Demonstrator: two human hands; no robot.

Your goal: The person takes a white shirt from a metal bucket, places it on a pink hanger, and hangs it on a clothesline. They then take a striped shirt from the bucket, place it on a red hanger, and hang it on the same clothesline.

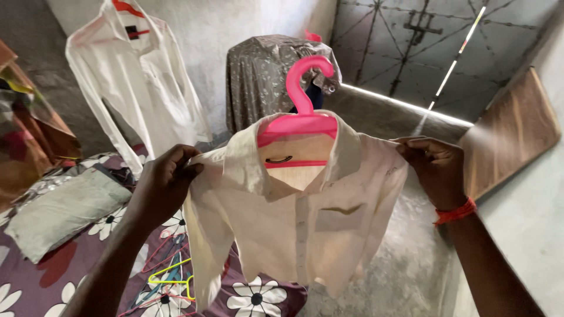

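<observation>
A cream collared shirt [305, 223] hangs on a pink plastic hanger [302, 117] in mid-air in front of me. My left hand [161, 182] pinches the shirt's left shoulder. My right hand [432, 167], with an orange thread around its wrist, pinches the right shoulder. The hanger's hook points up and rests on nothing. The shirt's sleeves and hem droop freely below.
A white shirt [138, 76] hangs on the wall at the upper left. A grey patterned garment [261, 76] hangs behind the hanger. Below lies a bed with a purple flowered sheet [258, 296], a grey pillow [64, 208] and loose coloured hangers [170, 273]. A wooden board [511, 129] stands at the right.
</observation>
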